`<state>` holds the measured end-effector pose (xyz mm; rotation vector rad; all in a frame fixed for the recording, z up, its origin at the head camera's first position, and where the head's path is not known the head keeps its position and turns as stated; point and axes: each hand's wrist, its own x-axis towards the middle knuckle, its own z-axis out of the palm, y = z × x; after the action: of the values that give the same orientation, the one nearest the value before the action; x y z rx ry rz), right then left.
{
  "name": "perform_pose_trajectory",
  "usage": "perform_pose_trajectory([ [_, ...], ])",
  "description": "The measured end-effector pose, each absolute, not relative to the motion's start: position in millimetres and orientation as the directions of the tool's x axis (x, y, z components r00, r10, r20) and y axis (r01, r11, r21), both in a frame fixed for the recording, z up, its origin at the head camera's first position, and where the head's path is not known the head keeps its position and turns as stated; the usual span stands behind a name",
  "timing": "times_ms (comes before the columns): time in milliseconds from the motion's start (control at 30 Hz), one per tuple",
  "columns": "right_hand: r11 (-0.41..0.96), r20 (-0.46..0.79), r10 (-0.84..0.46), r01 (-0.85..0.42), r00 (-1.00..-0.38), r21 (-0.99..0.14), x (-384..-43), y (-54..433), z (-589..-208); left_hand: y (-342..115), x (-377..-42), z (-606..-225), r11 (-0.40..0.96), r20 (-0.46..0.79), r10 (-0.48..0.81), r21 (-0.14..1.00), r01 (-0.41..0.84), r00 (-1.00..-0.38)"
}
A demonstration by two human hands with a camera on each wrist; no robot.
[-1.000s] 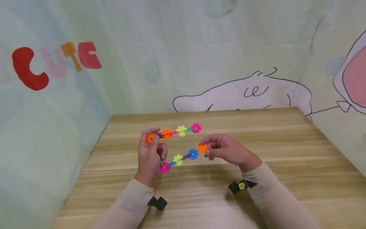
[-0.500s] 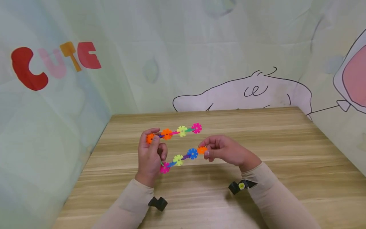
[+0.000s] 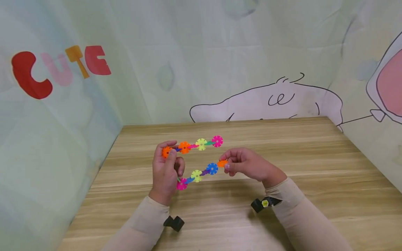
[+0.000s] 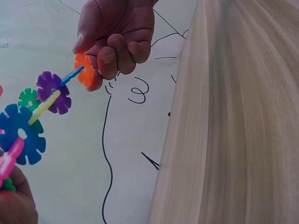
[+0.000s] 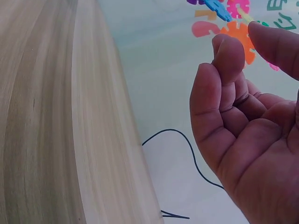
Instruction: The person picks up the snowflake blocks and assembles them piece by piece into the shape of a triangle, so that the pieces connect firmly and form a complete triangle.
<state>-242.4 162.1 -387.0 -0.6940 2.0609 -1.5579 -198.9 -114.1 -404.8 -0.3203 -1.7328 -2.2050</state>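
Observation:
A chain of interlocking plastic snowflake discs bends round in two strands above the table, both meeting at my left hand (image 3: 164, 174). My left thumb and fingers hold an orange disc (image 3: 167, 152) on the far strand, which ends in a pink disc (image 3: 217, 141). Yellow and blue discs (image 3: 212, 168) make up part of the nearer strand. At its right end my right hand (image 3: 251, 164) pinches an orange disc (image 3: 222, 163) between thumb and fingertips. In the left wrist view this orange disc (image 4: 85, 70) meets a light-blue one seen edge-on. The left palm hides some links.
The wooden table (image 3: 201, 216) lies under both hands. Printed fabric walls (image 3: 176, 69) rise behind it and along its left side. Small black cameras sit on both wrists, the left camera (image 3: 174, 223) and the right camera (image 3: 257, 205).
In my right fingers the orange disc has turned from nearly face-on to a flatter tilt. Both hands stay almost in place, and the far strand has shifted very slightly right.

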Motion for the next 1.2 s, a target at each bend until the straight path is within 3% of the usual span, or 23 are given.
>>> perform_pose_trajectory([
  [633, 0.264, -0.056, -0.662, -0.162, -0.748, -0.951, -241.7, 159.5, -388.9, -105.3, -195.6, -413.6, -0.141, 0.394, -0.046, 0.907, 0.397, -0.918],
  [1200, 0.272, -0.047, -0.651, -0.175, -0.758, -0.946, -237.7, 152.6, -389.1, -104.1, -193.9, -415.0, -0.142, 0.426, -0.109, 0.887, 0.439, -0.898],
])
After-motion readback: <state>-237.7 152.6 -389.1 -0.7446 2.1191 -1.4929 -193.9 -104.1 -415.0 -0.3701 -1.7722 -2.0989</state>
